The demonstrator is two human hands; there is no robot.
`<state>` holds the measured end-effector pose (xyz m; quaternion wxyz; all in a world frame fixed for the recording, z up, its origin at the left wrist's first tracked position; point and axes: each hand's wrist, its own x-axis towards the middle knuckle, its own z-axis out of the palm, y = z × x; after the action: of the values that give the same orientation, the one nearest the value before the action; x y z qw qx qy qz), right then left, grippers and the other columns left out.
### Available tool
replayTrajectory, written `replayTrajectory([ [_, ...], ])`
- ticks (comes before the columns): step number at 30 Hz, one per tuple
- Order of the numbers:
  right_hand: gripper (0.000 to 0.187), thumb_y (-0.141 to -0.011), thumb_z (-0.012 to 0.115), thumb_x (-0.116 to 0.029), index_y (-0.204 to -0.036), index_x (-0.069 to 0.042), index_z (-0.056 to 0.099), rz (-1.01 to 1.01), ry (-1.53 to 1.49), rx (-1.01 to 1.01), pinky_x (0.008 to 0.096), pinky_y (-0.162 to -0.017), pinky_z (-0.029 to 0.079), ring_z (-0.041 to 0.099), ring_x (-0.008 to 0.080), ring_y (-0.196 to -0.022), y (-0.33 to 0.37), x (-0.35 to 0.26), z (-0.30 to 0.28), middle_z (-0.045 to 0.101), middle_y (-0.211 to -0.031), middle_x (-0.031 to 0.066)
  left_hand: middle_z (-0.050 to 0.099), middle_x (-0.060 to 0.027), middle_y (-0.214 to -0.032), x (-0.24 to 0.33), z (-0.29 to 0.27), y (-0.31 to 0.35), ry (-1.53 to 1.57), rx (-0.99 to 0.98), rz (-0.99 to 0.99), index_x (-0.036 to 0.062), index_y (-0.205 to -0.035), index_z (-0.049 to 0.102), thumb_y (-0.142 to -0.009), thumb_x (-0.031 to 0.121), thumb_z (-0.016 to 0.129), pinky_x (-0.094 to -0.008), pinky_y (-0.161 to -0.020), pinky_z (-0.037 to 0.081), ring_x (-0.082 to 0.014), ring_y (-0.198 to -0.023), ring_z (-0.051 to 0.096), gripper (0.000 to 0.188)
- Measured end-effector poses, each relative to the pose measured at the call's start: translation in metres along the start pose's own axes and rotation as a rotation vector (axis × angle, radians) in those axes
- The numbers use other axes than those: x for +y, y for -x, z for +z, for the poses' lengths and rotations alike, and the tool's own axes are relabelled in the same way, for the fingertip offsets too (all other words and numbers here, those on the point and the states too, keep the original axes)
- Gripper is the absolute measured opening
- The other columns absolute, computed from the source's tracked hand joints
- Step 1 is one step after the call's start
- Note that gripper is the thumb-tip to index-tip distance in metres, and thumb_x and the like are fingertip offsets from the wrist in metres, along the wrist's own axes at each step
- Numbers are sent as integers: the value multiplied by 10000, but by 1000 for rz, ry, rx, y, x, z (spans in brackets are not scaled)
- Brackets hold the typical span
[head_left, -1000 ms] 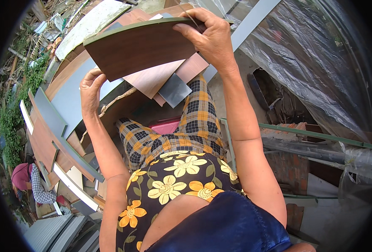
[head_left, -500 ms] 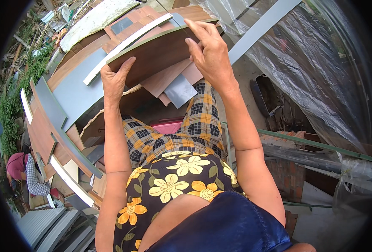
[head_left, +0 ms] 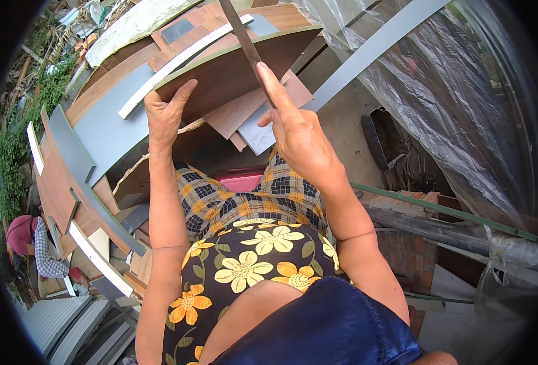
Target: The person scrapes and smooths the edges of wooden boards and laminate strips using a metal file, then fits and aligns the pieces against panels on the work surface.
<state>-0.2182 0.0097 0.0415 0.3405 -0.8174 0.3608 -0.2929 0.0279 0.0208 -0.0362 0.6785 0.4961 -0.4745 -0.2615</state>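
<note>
My left hand [head_left: 164, 121] grips the left end of a dark brown board [head_left: 220, 82], its thumb pressed on the board's face. The board stands tilted on its long side, with a thin greenish edge on top. In my right hand [head_left: 305, 140] is a long, dark, flat blade [head_left: 249, 45]. The forefinger lies stretched along it, and the blade slants up and leftward across the board's upper edge. My palm hides its lower end. Beneath the board, in front of my knees, lie brown panel pieces [head_left: 235, 115] and a grey piece [head_left: 260, 135].
Wood-look and grey panels [head_left: 114, 115] spread ahead and leftward, with a white strip [head_left: 184, 67] among them. A person [head_left: 47, 249] bends at the far left. Clear plastic sheeting [head_left: 427, 97] hangs on the right behind a long grey strip [head_left: 378, 52]. Corrugated sheets [head_left: 59, 325] lie lower left.
My right hand has come down and nearer to me. The blade, seen edge-on before, now shows its broad side. My left hand stays on the board.
</note>
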Motion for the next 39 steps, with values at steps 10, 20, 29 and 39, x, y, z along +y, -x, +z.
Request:
replayTrajectory([
  [10, 603, -900, 442, 55, -1478, -84, 344, -10, 234, 0, 389, -670, 528, 654, 298, -638, -45, 1, -26, 669, -793, 202, 700, -33, -993, -3, -3, 0, 21, -31, -7, 0, -1108, 668, -857, 62, 745, -248, -795, 503, -98, -864, 625, 269],
  [20, 616, -903, 430, 43, -1491, -120, 348, 14, 160, 80, 354, -666, 522, 620, 252, -594, -13, 7, -25, 627, -676, 153, 713, -34, -958, 2, 2, 1, 5, 34, 12, 2, -1053, 705, -883, 123, 730, -251, -774, 501, -94, -838, 630, 210],
  [29, 593, -911, 420, 15, -1485, -127, 374, 71, 263, 101, 331, -616, 507, 568, 209, -514, -54, 24, -47, 646, -689, 138, 702, -35, -975, -1, -5, -3, 8, -37, -34, -3, -1090, 680, -875, 82, 730, -251, -788, 504, -92, -850, 619, 237],
  [39, 591, -924, 398, -3, -1496, -147, 365, 11, 260, 189, 324, -572, 491, 550, 171, -501, -24, 37, -49, 650, -703, 115, 703, -28, -970, 3, 0, 1, 16, 1, -14, 1, -1088, 679, -873, 72, 729, -248, -784, 504, -91, -847, 618, 232],
])
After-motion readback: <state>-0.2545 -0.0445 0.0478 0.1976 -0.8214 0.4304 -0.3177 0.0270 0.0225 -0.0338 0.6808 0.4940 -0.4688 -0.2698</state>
